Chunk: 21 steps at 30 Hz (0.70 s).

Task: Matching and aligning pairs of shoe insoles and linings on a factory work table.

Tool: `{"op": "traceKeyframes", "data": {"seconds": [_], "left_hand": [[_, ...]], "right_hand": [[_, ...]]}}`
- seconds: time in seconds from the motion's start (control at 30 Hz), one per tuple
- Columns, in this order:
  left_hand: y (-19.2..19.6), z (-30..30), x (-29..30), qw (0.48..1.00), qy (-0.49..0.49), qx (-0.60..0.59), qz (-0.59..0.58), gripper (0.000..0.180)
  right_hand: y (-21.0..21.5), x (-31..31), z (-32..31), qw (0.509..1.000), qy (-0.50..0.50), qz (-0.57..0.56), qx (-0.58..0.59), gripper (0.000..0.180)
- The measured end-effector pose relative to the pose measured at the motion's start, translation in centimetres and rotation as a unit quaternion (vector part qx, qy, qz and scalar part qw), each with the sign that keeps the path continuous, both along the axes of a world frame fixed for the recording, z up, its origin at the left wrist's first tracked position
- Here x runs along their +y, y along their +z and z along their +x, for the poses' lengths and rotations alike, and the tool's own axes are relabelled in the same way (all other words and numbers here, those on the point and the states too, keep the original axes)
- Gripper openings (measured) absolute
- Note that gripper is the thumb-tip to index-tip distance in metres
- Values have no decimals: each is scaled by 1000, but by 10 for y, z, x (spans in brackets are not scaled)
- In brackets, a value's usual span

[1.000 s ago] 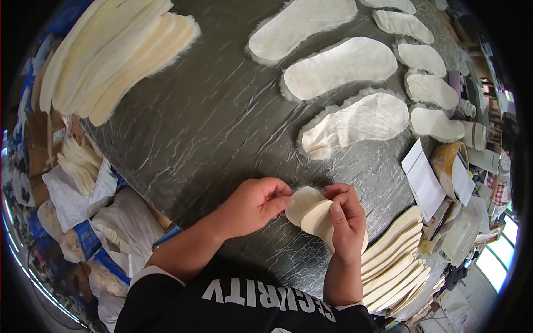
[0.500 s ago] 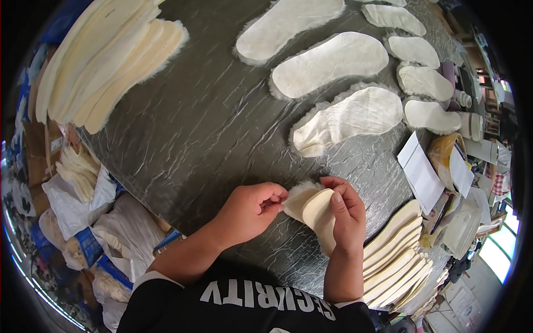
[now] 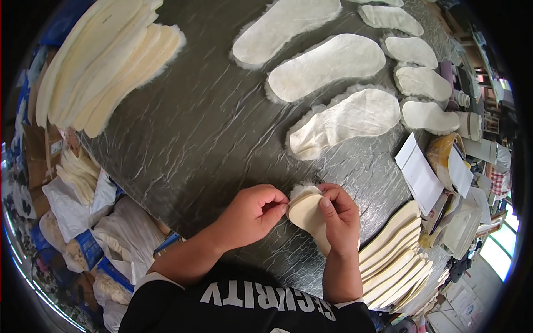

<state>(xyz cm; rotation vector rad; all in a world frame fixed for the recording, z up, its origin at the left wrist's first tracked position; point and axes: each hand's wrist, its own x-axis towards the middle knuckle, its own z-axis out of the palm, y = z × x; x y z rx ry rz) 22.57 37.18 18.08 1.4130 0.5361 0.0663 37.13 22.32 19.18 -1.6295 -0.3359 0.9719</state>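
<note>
Near the front of the table I hold a cream insole (image 3: 307,213) lying over a fluffy white fleece piece (image 3: 303,190), whose fur shows past the insole's far end. My right hand (image 3: 341,217) is closed around their right side, with the thumb on top of the insole. At the left edge, my left hand (image 3: 251,213) makes a pinch with thumb and forefinger, at the rim of the two layers. The lower part of the insole is partly hidden behind my right hand and wrist.
Fleece-edged insoles, one of them wrinkled (image 3: 347,122), lie across the dark marbled table (image 3: 189,127). A stack of cream insoles (image 3: 391,258) is at the near right, and a larger pile (image 3: 105,61) at the far left. Papers (image 3: 420,172) and bagged goods (image 3: 130,233) flank the table.
The cream insole has shifted left over the fleece, so less fleece shows. My right hand has moved slightly left with it, while my left hand stays pinched near the edge.
</note>
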Motion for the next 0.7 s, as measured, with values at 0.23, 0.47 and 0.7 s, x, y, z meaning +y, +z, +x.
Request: {"op": "traceKeyframes", "data": {"seconds": [0.23,0.47,0.7], "left_hand": [[4,4,1,999,-11,-42,16,5],[7,4,-1,999,-15,-47,13,5],[13,5,-1,994,-23,-61,84,7]], "right_hand": [[-2,-2,-1,1000,-10,9,-1,13],[0,-3,-3,999,-33,21,28,12],[1,-4,-5,999,-39,23,-13,10]]}}
